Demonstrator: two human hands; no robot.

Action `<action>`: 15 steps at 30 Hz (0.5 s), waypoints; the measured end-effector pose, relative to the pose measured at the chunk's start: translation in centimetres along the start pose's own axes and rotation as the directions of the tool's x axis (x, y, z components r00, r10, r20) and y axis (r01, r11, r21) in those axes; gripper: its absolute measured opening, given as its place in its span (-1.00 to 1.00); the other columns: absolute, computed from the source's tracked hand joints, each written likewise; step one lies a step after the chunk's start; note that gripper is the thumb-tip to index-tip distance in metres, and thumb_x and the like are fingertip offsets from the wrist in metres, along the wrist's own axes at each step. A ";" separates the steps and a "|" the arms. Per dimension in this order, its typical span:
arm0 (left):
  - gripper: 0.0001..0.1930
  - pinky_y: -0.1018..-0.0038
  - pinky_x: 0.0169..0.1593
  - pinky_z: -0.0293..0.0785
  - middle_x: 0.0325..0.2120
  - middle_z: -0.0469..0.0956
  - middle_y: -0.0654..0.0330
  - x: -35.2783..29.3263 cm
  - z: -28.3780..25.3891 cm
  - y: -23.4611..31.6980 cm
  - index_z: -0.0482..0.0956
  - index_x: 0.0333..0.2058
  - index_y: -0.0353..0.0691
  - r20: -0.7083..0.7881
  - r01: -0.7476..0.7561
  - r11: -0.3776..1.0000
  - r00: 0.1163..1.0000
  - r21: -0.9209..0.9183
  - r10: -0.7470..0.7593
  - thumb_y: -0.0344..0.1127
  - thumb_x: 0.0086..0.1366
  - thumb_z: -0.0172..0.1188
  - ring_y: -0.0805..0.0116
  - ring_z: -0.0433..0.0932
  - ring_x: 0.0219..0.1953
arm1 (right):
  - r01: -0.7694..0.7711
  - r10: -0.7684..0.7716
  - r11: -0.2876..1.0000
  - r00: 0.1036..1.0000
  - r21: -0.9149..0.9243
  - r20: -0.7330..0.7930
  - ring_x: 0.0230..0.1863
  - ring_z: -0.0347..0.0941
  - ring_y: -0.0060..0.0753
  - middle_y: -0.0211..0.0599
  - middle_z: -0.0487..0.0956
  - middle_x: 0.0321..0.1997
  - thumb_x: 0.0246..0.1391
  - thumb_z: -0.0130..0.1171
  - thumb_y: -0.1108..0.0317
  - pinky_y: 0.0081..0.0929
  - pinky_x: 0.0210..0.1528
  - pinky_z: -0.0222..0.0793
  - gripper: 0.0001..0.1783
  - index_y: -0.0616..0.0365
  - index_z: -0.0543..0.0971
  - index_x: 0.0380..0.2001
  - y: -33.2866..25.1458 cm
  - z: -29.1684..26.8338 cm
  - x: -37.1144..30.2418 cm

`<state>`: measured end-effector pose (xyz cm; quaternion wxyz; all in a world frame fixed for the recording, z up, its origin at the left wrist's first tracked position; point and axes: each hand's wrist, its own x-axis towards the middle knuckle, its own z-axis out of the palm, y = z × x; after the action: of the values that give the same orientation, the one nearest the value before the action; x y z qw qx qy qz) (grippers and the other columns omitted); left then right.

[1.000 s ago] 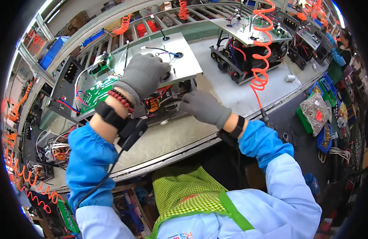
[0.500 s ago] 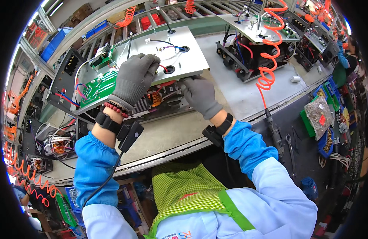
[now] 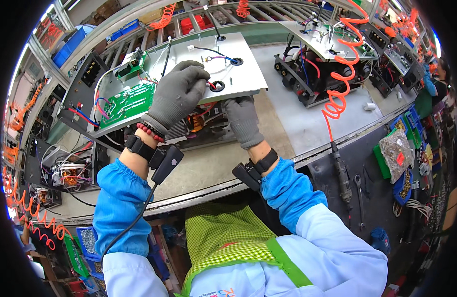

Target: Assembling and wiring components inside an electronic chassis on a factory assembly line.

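Note:
In a grey glove, my left hand is closed above a white metal panel. Its fingertips pinch a short red wire that comes up through a black grommet. My right hand, gloved too, reaches up under the panel's near edge, and the panel hides its fingertips. Beneath the panel lie a copper coil and other parts of the open chassis. A green circuit board is fixed to the panel's left part. A blue-and-purple wire emerges from the farther grommet.
Another open unit stands at the right, behind a hanging orange coiled hose with a screwdriver-like tool. A wrench lies beside it. More opened units sit at the left; a roller conveyor runs along the back.
My right hand has shifted left and farther under the panel's edge, hiding its fingers. My left hand stays at the red wire, and the view has shifted slightly.

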<state>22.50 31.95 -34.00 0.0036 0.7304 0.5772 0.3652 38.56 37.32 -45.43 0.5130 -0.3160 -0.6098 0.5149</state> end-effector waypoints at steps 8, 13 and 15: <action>-0.72 0.31 0.01 0.48 -0.12 0.58 0.09 1.7 0.8 1.8 0.67 -0.17 -0.22 0.207 0.043 0.995 0.976 0.087 -0.060 -0.17 0.23 0.26 0.09 0.57 -0.10 | 0.452 -0.401 0.586 0.883 -0.672 0.244 -0.20 0.51 0.04 -0.07 0.61 -0.29 0.06 0.21 0.22 -0.14 -0.16 0.40 -0.69 0.26 0.61 -0.25 0.4 -2.0 1.8; -0.86 0.36 -0.05 0.46 -0.22 0.57 0.07 0.2 -1.0 -0.3 0.58 -0.26 -0.30 -0.282 -0.039 0.998 0.958 0.051 0.052 -0.38 0.25 0.25 0.12 0.56 -0.14 | 0.496 -0.385 0.489 0.861 -0.718 0.332 -0.08 0.48 0.11 -0.02 0.58 -0.19 0.01 0.28 0.06 -0.11 -0.02 0.37 -0.51 0.21 0.58 -0.11 -2.3 -7.8 0.9; -0.74 0.34 -0.03 0.45 -0.18 0.55 0.04 -0.4 -1.7 -0.1 0.53 -0.15 -0.32 -0.295 -0.159 0.976 0.935 0.151 0.197 -0.37 0.20 0.28 0.10 0.55 -0.15 | 0.476 -0.513 0.419 0.827 -0.773 0.231 0.02 0.46 0.07 0.03 0.56 -0.07 0.06 0.26 -0.04 -0.15 0.12 0.34 -0.38 0.21 0.52 0.04 0.3 -13.4 3.3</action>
<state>21.52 30.97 -33.00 -0.1652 0.7125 0.5237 0.4368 50.37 44.46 -45.52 0.4528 -0.3295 -0.8285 0.0007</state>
